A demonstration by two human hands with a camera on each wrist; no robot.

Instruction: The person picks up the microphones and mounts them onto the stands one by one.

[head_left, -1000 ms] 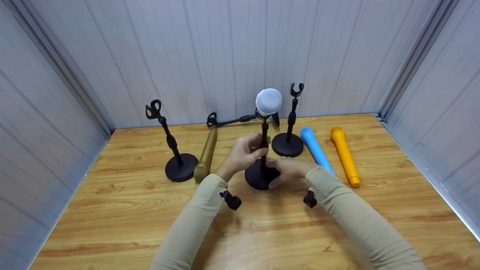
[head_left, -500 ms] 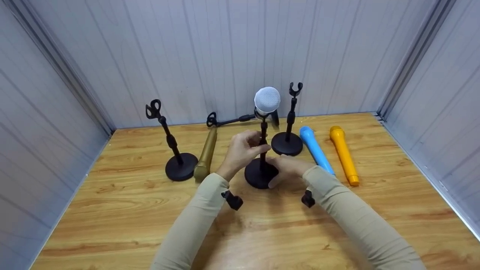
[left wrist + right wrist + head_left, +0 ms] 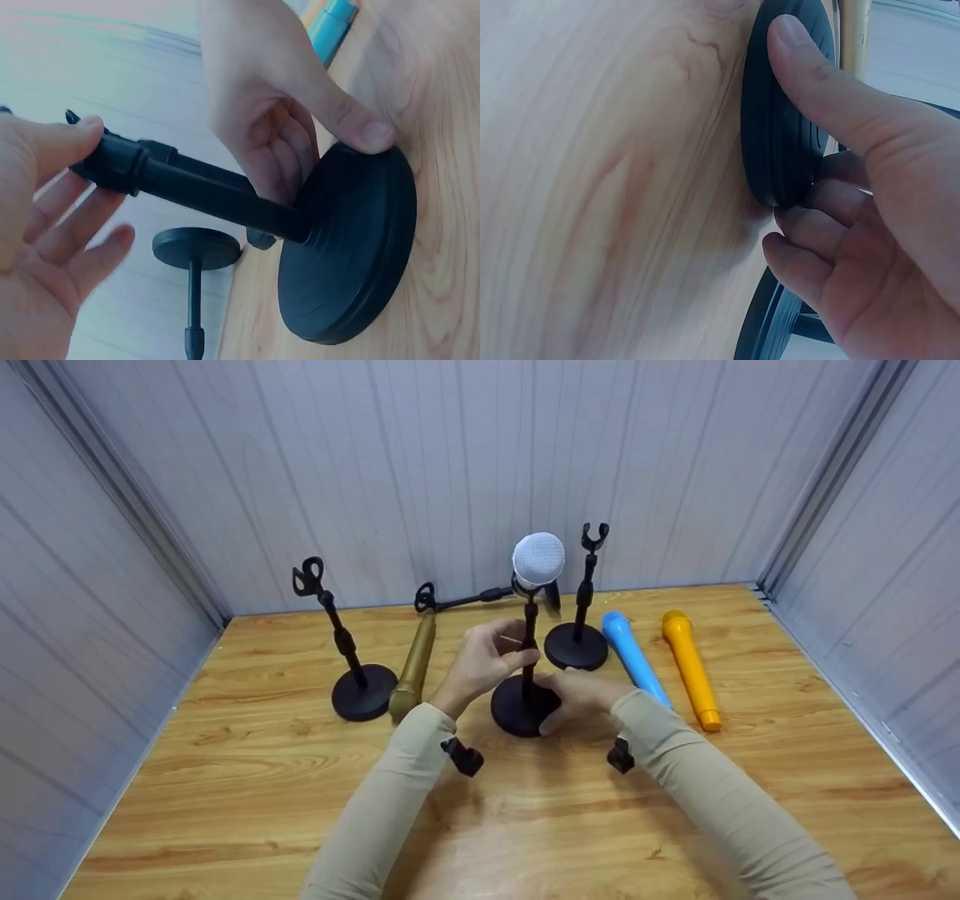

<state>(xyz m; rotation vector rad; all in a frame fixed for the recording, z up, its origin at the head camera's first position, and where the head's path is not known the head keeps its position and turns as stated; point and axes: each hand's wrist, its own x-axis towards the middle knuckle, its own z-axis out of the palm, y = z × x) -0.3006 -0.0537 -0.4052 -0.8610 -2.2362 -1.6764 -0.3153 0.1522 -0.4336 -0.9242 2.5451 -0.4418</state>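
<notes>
In the middle of the head view, a black microphone stand (image 3: pixel 529 630) stands upright with a white-headed microphone (image 3: pixel 538 559) in its clip. My left hand (image 3: pixel 486 661) holds the pole around its middle collar; the left wrist view shows the thumb and fingertips on that dark collar (image 3: pixel 116 163). Low on the same stand, my right hand (image 3: pixel 582 697) grips the edge of the round base (image 3: pixel 787 112), thumb on top and fingers curled at the side. Part of the base lies behind the right fingers. Whether the base touches the table everywhere cannot be told.
Upright stands with bare clips are a left stand (image 3: pixel 363 691) and a back right stand (image 3: pixel 576 648). A third stand (image 3: pixel 472 600) lies along the back wall. Loose microphones are gold (image 3: pixel 415 667), blue (image 3: pixel 634 656) and orange (image 3: pixel 691 671). Panel walls enclose the wooden table (image 3: pixel 262 802).
</notes>
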